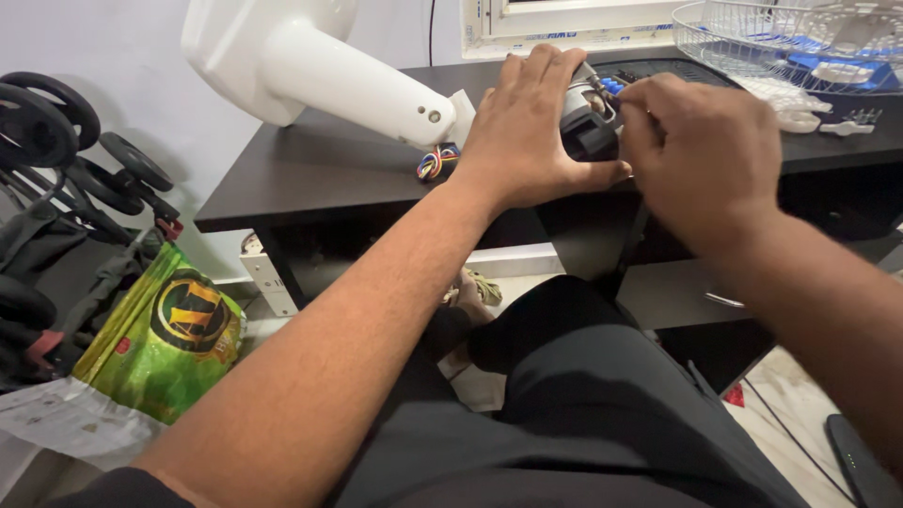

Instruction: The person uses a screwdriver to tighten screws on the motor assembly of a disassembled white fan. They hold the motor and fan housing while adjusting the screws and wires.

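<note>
A green printed bag lies on the floor left of the knees; at the dark worktop front edge, the left hand grips a small motor, the right hand pinches its far side, white fan housing and wire guard beyond

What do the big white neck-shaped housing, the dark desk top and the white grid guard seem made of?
White neck-shaped housing: likely moulded plastic, smooth and glossy, with soft highlights. Dark desk top: probably laminated board, matte dark brown with a straight edge. White grid guard: thin wire, apparently coated metal, though plastic cannot be ruled out.
</note>
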